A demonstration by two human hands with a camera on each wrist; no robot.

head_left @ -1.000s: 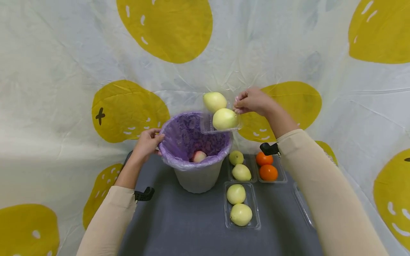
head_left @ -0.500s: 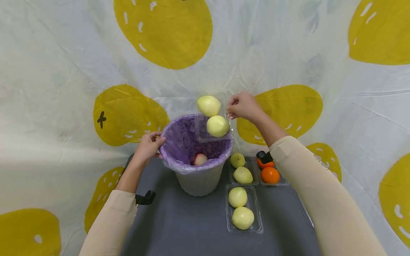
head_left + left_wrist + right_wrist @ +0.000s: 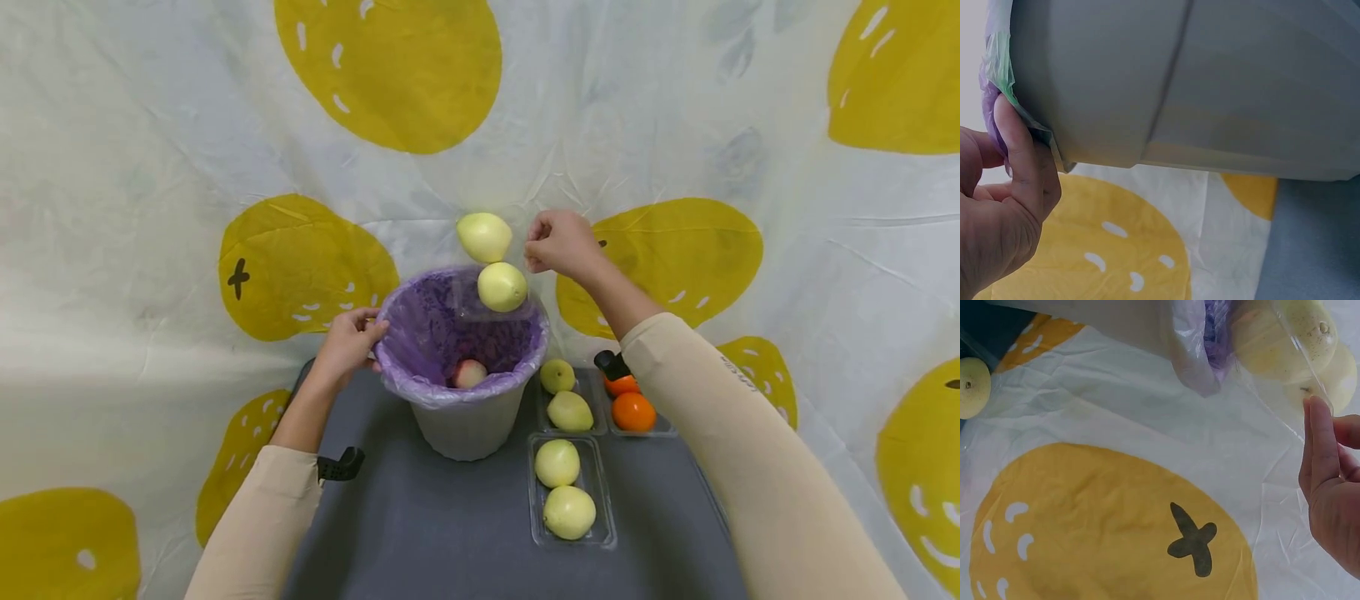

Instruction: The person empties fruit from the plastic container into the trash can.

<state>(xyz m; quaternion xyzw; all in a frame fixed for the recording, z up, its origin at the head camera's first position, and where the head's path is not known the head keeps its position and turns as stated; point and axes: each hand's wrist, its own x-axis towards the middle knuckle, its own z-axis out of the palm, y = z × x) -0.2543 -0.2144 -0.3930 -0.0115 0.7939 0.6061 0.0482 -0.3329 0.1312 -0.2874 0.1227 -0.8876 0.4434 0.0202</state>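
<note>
A pale bin [image 3: 467,433] stands upright, lined with a purple bag [image 3: 416,342] folded over its rim. My left hand [image 3: 349,342] grips that rim at the left, thumb on the bag and fingers against the outside in the left wrist view. A red-and-white peach [image 3: 468,374] lies inside. My right hand [image 3: 562,243] pinches the edge of a clear plastic tray [image 3: 467,312], its fingertips at the rim in the right wrist view. Two pale yellow pears, an upper pear [image 3: 483,237] and a lower pear [image 3: 502,287], sit in this tilted tray over the bin's opening.
Right of the bin, a clear tray [image 3: 601,500] with two pale pears rests on the dark table [image 3: 420,533]. Behind it stand another tray of pears [image 3: 569,412] and one of orange fruits [image 3: 633,412]. A fruit-print cloth [image 3: 645,100] hangs behind.
My right hand has carried the tray with its two pears leftward, farther over the bin, and the tray's tilt has changed. My left hand keeps its place on the rim.
</note>
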